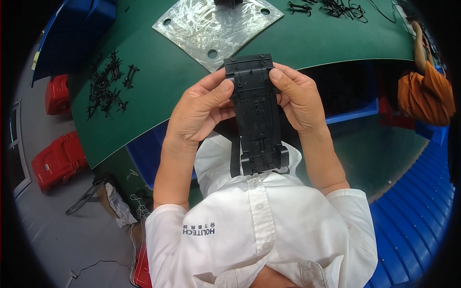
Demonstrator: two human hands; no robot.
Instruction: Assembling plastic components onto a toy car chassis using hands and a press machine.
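Between both hands I hold a long black plastic chassis-like part (259,113), with small bosses, holes and ridges on its face. My left hand (204,103) grips its upper left edge, thumb on the face and fingers curled behind. On the upper right edge my right hand (298,96) pinches it the same way. The lower end hangs in front of my white shirt, with a raised block at each side. Beyond the part lies a square metal plate (192,33) with round holes, on the green table (158,86). A dark object (228,2) on the plate is cut off by the frame.
Several small black parts (105,89) are heaped at the table's left, more (343,8) at the far right. Blue bins (77,38) stand far left, red chairs (60,161) beside the table. A person in an orange top (425,93) sits at right. Cables (132,240) trail on the floor.
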